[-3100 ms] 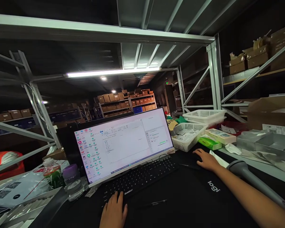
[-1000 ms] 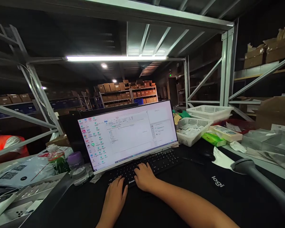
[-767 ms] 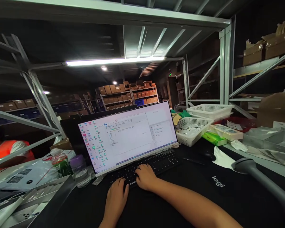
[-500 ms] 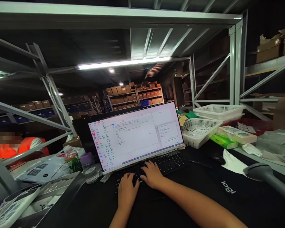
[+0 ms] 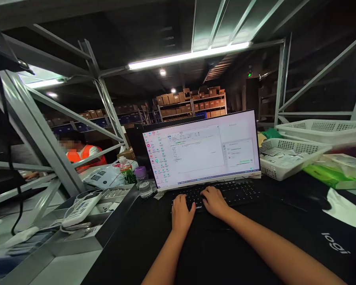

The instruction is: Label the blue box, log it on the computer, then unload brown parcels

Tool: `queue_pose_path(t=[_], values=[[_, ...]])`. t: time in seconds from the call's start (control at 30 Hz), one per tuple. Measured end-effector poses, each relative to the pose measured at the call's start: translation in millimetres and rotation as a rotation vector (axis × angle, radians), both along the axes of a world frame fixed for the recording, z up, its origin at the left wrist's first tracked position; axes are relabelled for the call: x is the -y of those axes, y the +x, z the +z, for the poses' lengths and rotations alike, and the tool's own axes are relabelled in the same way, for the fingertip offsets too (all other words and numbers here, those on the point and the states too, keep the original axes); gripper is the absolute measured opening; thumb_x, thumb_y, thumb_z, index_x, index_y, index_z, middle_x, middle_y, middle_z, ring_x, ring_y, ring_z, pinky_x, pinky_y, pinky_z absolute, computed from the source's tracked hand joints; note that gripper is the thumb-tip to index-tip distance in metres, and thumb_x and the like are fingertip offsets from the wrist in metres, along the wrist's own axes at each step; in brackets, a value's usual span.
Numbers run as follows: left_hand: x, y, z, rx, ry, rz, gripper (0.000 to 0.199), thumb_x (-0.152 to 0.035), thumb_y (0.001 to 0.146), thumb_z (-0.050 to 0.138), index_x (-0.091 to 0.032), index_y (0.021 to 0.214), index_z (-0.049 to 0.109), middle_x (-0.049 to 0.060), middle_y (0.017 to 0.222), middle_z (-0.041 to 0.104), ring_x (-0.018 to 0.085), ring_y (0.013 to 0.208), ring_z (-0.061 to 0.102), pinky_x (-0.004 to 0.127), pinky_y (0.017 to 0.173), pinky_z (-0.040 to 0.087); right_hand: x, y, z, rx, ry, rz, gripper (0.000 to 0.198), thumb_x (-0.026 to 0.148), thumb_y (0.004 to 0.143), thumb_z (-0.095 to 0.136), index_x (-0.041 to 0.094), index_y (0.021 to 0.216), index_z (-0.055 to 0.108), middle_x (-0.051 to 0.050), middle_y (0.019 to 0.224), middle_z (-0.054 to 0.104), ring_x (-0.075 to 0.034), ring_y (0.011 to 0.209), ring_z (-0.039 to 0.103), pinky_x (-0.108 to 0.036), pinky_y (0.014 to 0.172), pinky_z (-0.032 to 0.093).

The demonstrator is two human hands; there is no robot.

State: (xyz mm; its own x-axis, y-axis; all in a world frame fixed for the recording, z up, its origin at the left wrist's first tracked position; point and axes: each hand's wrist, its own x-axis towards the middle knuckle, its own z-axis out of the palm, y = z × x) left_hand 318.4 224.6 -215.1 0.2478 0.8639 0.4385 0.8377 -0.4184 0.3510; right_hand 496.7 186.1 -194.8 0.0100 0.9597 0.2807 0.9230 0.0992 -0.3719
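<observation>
Fingers of both my hands lie spread on the black keyboard; my left hand rests flat on its left part and my right hand just beside it, nearer the middle; neither hand closes on anything, the fingers are loose and slightly bent, tips on the keys. The keyboard sits on the black desk mat, directly in front of the lit monitor, its far edge almost under the screen's lower edge. I judge it to be light and stiff, a flat plastic board; the keys give under little pressure, so a soft touch is enough; to move it I would take it by the two short ends, not by the keys. It probably does not slide easily on the mat. Left of the mat stands a grey metal tray with small things inside; behind it a purple-capped bottle. To the right are white plastic baskets and a green packet. Beyond the metal rack on the left sits another person in an orange vest, well apart from my hands.
</observation>
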Motion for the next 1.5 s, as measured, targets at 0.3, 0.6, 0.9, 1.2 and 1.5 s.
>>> queue_pose_path(t=[0.3, 0.6, 0.9, 1.2, 1.5], values=[[-8.6, -2.6, -7.9, 0.041, 0.006, 0.036, 0.039, -0.035, 0.086, 0.075, -0.015, 0.118, 0.061, 0.012, 0.123, 0.060, 0.030, 0.119, 0.058, 0.045, 0.104, 0.049, -1.1, -12.2, 6.7, 0.018, -0.033, 0.047, 0.041, 0.038, 0.103, 0.054, 0.019, 0.135, 0.070, -0.016, 0.161, 0.046, -0.033, 0.150, 0.037, -0.049, 0.125, 0.027], [-7.6, -8.9, -6.1, 0.047, 0.098, 0.074, 0.059, -0.037, 0.079, 0.083, -0.013, 0.125, 0.056, 0.016, 0.132, 0.056, 0.033, 0.124, 0.055, 0.047, 0.108, 0.046, -7.3, -12.8, 5.5, 0.027, -0.029, 0.107, 0.043, 0.043, 0.105, 0.049, 0.021, 0.137, 0.067, -0.014, 0.160, 0.046, -0.033, 0.150, 0.037, -0.051, 0.124, 0.026], [-9.3, -8.4, -8.7, -0.041, 0.090, -0.034, 0.028, -0.038, 0.088, 0.072, -0.018, 0.109, 0.070, 0.012, 0.128, 0.062, 0.030, 0.120, 0.060, 0.044, 0.102, 0.050, -3.4, -3.1, 5.0, -0.002, -0.003, 0.103, 0.042, 0.002, 0.093, 0.044, 0.019, 0.117, 0.074, -0.010, 0.119, 0.070, -0.024, 0.115, 0.060, -0.035, 0.100, 0.045], [-3.5, -2.2, -2.0, -0.101, 0.067, -0.045, 0.029, -0.014, 0.095, 0.045, -0.013, 0.105, 0.072, 0.012, 0.115, 0.068, 0.027, 0.109, 0.061, 0.040, 0.095, 0.050, 5.8, -17.1, 5.7, 0.012, 0.013, 0.159, 0.038, 0.042, 0.105, 0.052, 0.019, 0.127, 0.073, -0.015, 0.152, 0.053, -0.032, 0.147, 0.038, -0.049, 0.125, 0.026], [-1.0, -3.1, -0.1, -0.138, 0.063, -0.064, 0.024, -0.018, 0.095, 0.046, -0.016, 0.098, 0.070, 0.009, 0.105, 0.069, 0.025, 0.103, 0.062, 0.037, 0.091, 0.049, 9.6, -22.5, 11.1, 0.027, -0.030, 0.046, 0.035, 0.016, 0.101, 0.037, 0.011, 0.115, 0.069, -0.017, 0.120, 0.069, -0.031, 0.117, 0.064, -0.058, 0.114, 0.040]])
